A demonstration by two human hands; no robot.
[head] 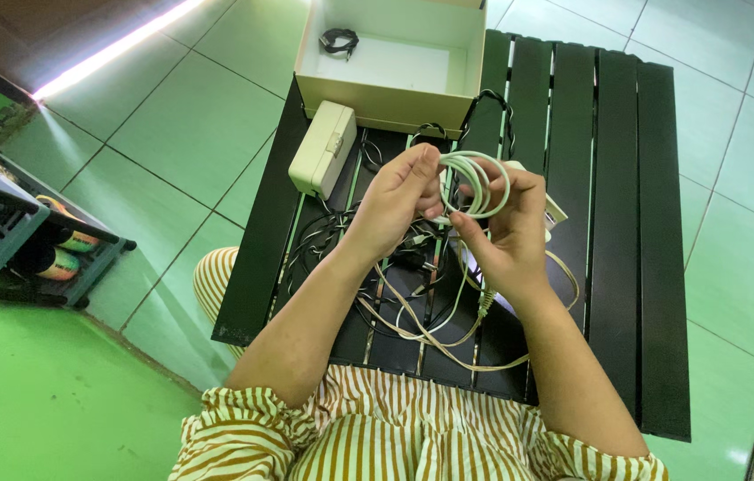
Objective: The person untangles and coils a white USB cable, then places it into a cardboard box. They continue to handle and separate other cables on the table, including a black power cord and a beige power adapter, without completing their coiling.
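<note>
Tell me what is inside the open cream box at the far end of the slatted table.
The open cream box holds one small coiled black cable in its far left corner; the rest of its visible floor is bare. The near wall hides the strip of floor right behind it.

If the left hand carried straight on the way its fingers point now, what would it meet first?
Probably the coiled white cable that the left hand already pinches against the right hand; beyond it the black slatted table, though depth is unclear.
</note>
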